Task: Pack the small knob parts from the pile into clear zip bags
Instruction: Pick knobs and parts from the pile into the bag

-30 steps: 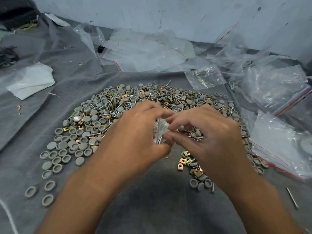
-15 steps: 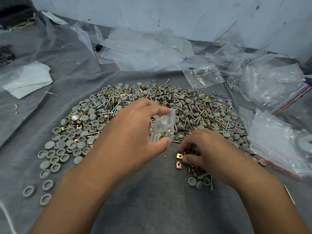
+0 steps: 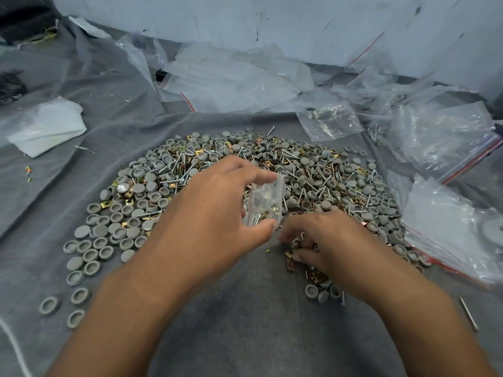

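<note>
The left hand [image 3: 215, 213] held a small clear zip bag [image 3: 265, 205] upright above the worktop [image 3: 245, 322], forefinger curled over the bag's top edge and thumb pressed against its lower corner, so the bag was pinched between them. Inside it lay a few brass-coloured bits and what looked like screws (too blurred to count). The right hand [image 3: 329, 246] was down at the near edge of the pile [image 3: 272, 170], just right of and below the bag, with its fingers curled and its fingertips pinching at a small cluster of brass square clips [image 3: 292, 257]; whether a piece was actually gripped between them I could not tell.

The pile itself spread in a broad arc across the grey cloth covering the worktop: round grey knob caps [image 3: 92, 246], silver screws and brass clips mixed together, with the caps lying mostly alone toward the left rim. A few caps [image 3: 322, 293] sat below the right wrist, apart from the main heap.

Behind the pile lay a heap of empty clear bags [image 3: 231, 83], some with red zip strips. More bags [image 3: 449, 229] lay to the right, near the pile's edge. A folded white sheet [image 3: 49, 126] rested at the far left, and a single loose screw [image 3: 468, 312] lay at the lower right.
</note>
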Action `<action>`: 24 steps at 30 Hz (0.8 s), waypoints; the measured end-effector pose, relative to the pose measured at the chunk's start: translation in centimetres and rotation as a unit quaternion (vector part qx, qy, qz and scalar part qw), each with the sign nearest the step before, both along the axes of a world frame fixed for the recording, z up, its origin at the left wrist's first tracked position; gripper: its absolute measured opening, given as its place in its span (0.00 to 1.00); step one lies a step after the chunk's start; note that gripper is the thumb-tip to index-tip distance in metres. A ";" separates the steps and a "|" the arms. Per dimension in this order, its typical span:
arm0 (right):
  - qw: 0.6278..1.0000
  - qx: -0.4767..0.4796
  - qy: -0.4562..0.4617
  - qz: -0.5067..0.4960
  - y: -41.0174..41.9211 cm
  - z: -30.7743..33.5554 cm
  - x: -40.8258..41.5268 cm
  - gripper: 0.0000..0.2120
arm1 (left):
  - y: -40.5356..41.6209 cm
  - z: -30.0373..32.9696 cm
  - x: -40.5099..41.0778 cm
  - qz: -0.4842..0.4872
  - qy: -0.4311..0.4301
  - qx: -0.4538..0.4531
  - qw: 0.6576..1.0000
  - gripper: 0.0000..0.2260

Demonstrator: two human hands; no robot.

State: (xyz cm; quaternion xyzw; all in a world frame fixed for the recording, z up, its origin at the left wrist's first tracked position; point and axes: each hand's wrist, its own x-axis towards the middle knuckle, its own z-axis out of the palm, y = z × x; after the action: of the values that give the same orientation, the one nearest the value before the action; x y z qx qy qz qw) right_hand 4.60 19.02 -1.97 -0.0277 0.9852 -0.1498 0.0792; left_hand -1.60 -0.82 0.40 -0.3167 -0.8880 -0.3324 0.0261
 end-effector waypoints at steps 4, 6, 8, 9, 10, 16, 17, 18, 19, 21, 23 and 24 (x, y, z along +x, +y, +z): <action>1.000 -0.007 0.011 0.007 0.3 0.0 -0.2 0.12 | -0.1 0.0 0.0 -0.001 0.000 -0.004 1.000 0.24; 0.995 -0.064 0.074 -0.011 0.4 0.1 -0.2 0.12 | 0.0 0.0 0.1 -0.002 -0.001 -0.005 1.000 0.25; 0.963 -0.157 0.216 -0.028 0.3 0.8 0.1 0.10 | 0.1 0.1 0.1 -0.002 -0.001 -0.006 1.000 0.25; 0.937 -0.205 0.280 -0.030 0.1 1.4 0.2 0.09 | 0.1 0.2 0.2 -0.003 -0.003 -0.008 1.000 0.25; 0.914 -0.247 0.322 -0.025 -0.3 1.9 0.4 0.08 | 0.2 0.2 0.2 -0.004 -0.005 -0.008 1.000 0.26; 0.909 -0.195 0.366 0.044 -2.3 2.4 0.3 0.09 | 0.3 0.3 0.2 -0.012 -0.014 -0.011 1.000 0.23; 0.905 -0.198 0.375 0.035 -2.3 2.4 0.4 0.09 | 0.3 0.3 0.2 -0.011 -0.013 -0.010 1.000 0.23; 0.895 -0.214 0.390 0.023 -2.3 2.4 0.5 0.10 | 0.2 0.4 0.2 -0.010 -0.012 -0.011 1.000 0.24; 0.882 -0.237 0.408 0.014 -2.3 2.4 0.6 0.10 | 0.2 0.3 0.2 -0.010 -0.013 -0.012 1.000 0.25; 0.863 -0.269 0.428 0.009 -2.5 2.5 0.7 0.10 | 0.2 0.4 0.2 -0.011 -0.014 -0.015 1.000 0.25; 0.875 -0.252 0.414 0.018 -2.8 2.4 0.5 0.09 | 0.3 0.4 0.2 -0.014 -0.015 -0.012 1.000 0.25; 0.885 -0.237 0.399 0.018 -2.9 2.3 0.4 0.09 | 0.4 0.4 0.2 -0.014 -0.016 -0.011 1.000 0.25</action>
State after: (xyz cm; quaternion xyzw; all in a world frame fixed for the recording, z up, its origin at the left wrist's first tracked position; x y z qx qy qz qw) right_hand 4.99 16.13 0.34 -0.1205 0.8678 -0.3539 -0.3273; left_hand -1.35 -0.40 0.82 -0.3238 -0.8876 -0.3276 0.0037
